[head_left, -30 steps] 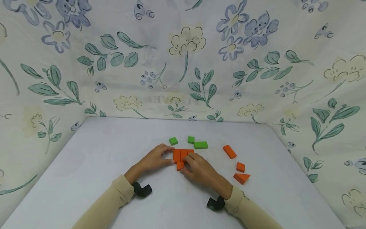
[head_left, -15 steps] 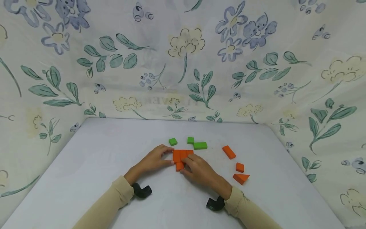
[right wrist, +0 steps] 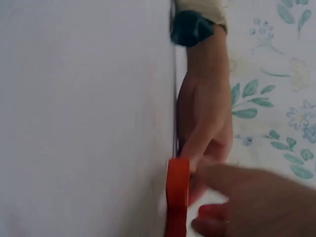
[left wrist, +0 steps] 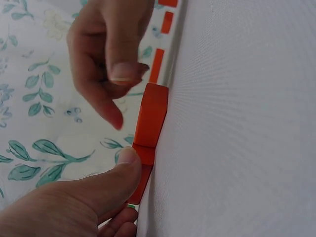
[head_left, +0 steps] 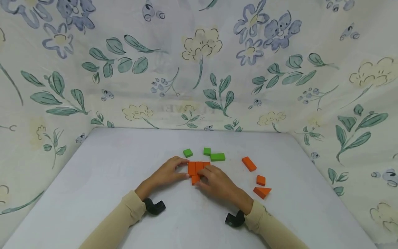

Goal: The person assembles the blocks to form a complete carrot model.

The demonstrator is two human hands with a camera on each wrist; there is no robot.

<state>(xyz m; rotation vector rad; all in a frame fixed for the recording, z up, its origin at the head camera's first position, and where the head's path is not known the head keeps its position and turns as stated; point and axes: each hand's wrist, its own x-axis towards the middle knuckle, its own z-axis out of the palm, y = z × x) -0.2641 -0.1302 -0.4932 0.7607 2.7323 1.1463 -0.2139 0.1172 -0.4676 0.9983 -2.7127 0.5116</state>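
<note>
Three upright orange blocks (head_left: 191, 168) lie side by side on the table, with a small orange block (head_left: 195, 180) against their near side. My left hand (head_left: 166, 172) holds the leftmost block at its ends, thumb near and index finger far; the left wrist view shows that thumb (left wrist: 127, 156) against the orange piece. Bent and slightly parted, the fingers of my right hand (head_left: 219, 184) hover at the right of the small block and cover part of the row. A gap shows between them and the orange block (left wrist: 152, 116) in the left wrist view.
Beyond the row lie a green block (head_left: 188, 153), a green cube (head_left: 207, 151) and a longer green block (head_left: 217, 157). To the right are an orange bar (head_left: 249, 164), an orange cube (head_left: 261, 180) and an orange triangle (head_left: 262, 192). Flowered cloth (head_left: 174, 79) stands behind the table.
The fingertips of my right hand have shifted slightly left over the orange blocks. My left hand and the blocks keep their places.
</note>
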